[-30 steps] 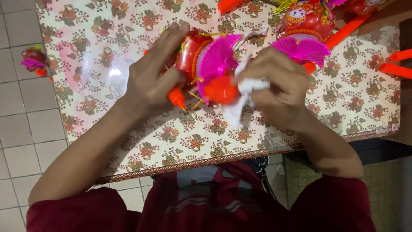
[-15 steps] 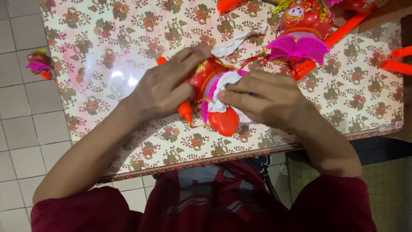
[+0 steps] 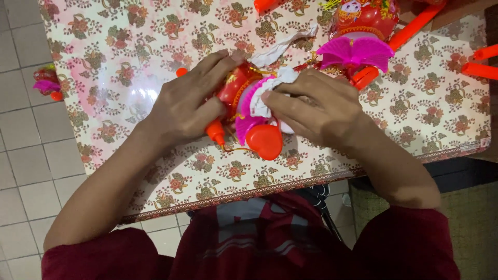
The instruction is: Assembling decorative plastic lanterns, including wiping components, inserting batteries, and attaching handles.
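Honestly, going left to right: there's a small red and pink plastic toy [image 3: 45,83] lying on the grey tiled floor by the edge of the flower-patterned plastic tablecloth [image 3: 129,46], and it's too blurry to say more. Then the left hand [image 3: 181,106] is wrapped around the red plastic lantern toy with pink fan-shaped frills and orange tips [image 3: 249,111], which lies on its side about mid-table. My guess is it's light, hollow and stiff, with frills and thin gold trim that would bend or snap, so the solid red body is the place to grab, not the frills. The right hand [image 3: 321,106] presses a crumpled white cloth [image 3: 267,96] against it, fingers pinched on the soft, floppy rag. Most of the toy's body is hidden under both hands, so I can't make out its full shape. Further right, a second upright red lantern toy with a pink fan [image 3: 360,31] is cut off at the top, and the orange plastic sticks [image 3: 480,62] run out of frame.
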